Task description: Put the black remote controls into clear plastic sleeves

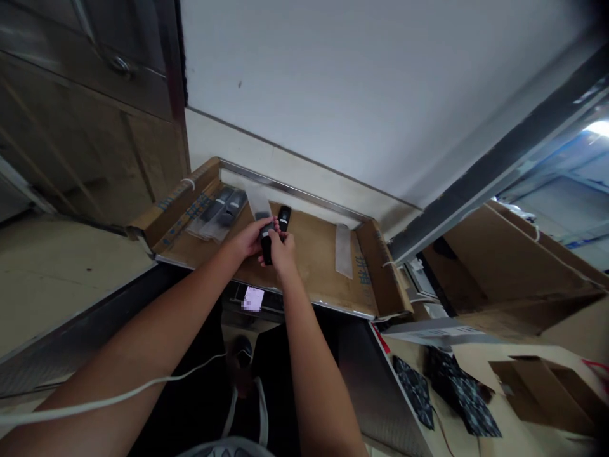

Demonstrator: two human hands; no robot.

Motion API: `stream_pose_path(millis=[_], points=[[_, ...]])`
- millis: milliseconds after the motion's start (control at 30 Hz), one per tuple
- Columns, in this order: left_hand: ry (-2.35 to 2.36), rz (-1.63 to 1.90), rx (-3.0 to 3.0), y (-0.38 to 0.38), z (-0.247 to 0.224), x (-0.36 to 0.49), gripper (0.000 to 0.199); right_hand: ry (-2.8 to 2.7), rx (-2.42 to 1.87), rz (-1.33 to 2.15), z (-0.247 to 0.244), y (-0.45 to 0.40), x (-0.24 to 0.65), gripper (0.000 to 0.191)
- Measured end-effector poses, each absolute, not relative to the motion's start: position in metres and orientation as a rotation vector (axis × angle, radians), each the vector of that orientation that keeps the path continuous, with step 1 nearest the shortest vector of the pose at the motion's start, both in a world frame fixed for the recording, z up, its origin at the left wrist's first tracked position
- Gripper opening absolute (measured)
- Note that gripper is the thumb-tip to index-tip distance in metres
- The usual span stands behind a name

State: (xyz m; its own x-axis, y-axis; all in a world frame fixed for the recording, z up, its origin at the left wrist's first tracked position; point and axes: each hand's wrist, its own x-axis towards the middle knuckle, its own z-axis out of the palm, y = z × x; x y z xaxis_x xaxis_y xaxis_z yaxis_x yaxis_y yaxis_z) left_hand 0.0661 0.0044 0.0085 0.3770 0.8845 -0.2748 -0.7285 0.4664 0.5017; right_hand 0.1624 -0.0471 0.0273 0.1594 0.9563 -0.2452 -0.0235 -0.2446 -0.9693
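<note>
Both hands meet over the cardboard-lined tray. Between them is a slim black handheld device (267,251) with a light band; its exact kind is unclear. My left hand (250,239) is closed round its left side, and my right hand (283,251) grips it from the right. A clear plastic sleeve (257,200) reaches up from the far end of the device, which seems to sit partly inside it. Just beyond my fingers lies a second black device (284,216), unwrapped. Several similar devices in clear sleeves (223,208) rest at the tray's left.
A flat clear sleeve (343,249) lies at the right of the tray (316,279), which has raised cardboard sides. A white wall stands behind. A white cable (157,381) crosses below my left forearm. Cardboard boxes (547,387) and dark patterned pouches (457,387) are at the right.
</note>
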Motion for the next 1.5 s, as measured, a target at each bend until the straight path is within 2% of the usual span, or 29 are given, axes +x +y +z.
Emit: stream_pose_path(millis=[100, 200, 367, 700, 933, 1133, 1300, 1500], points=[[0.564, 1.056, 0.321, 0.008, 0.007, 0.066, 0.018, -0.985, -1.412, 1.252, 0.022, -0.043, 0.162, 0.038], [0.532, 1.151, 0.261, 0.011, 0.006, 0.067, 0.020, -1.043, -1.229, 1.392, 0.017, -0.053, 0.174, 0.049], [0.581, 1.160, 0.306, 0.013, 0.000, 0.072, 0.011, -1.107, -1.134, 1.426, 0.000, -0.068, 0.195, 0.067], [0.675, 1.043, 0.543, 0.002, -0.001, 0.073, 0.023, -1.118, -1.113, 1.205, -0.007, -0.050, 0.182, 0.044], [0.707, 1.046, 0.561, -0.002, 0.006, 0.075, 0.023, -1.022, -1.113, 1.190, -0.004, -0.051, 0.183, 0.045], [0.704, 1.124, 0.475, 0.004, 0.004, 0.074, 0.038, -0.941, -1.158, 1.124, -0.004, -0.051, 0.180, 0.048], [0.698, 1.181, 0.455, 0.006, 0.002, 0.075, 0.023, -0.948, -1.168, 1.129, -0.006, -0.049, 0.178, 0.053], [0.705, 1.182, 0.419, 0.010, 0.000, 0.071, 0.026, -0.996, -0.956, 1.453, -0.004, -0.059, 0.189, 0.058]])
